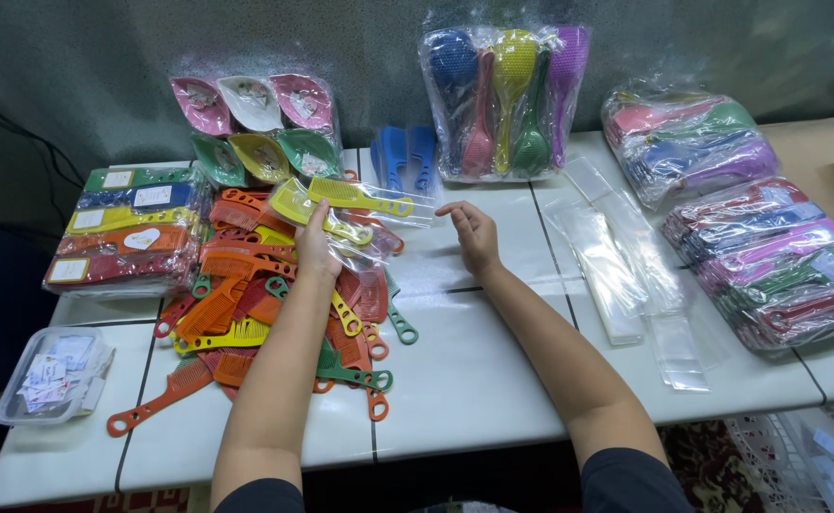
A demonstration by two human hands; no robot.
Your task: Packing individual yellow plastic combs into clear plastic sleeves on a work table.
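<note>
My left hand [315, 245] grips a clear plastic sleeve [407, 204] that holds yellow combs [355, 198], lifted over a loose pile of orange, red, yellow and green combs [246, 313] on the white table [474, 380]. To the right, my right hand [474, 233] hovers with its fingers apart and holds nothing, close to the sleeve's right end. Blue combs [403, 157] lie just behind the sleeve.
Bagged colourful hairbrushes [507, 100] and bagged soap-dish shapes [255, 128] lean on the back wall. Packed comb stacks sit at the left [127, 233] and right [768, 256]. Empty clear sleeves [626, 275] lie right of centre. A clear box of small cards [51, 375] sits front left.
</note>
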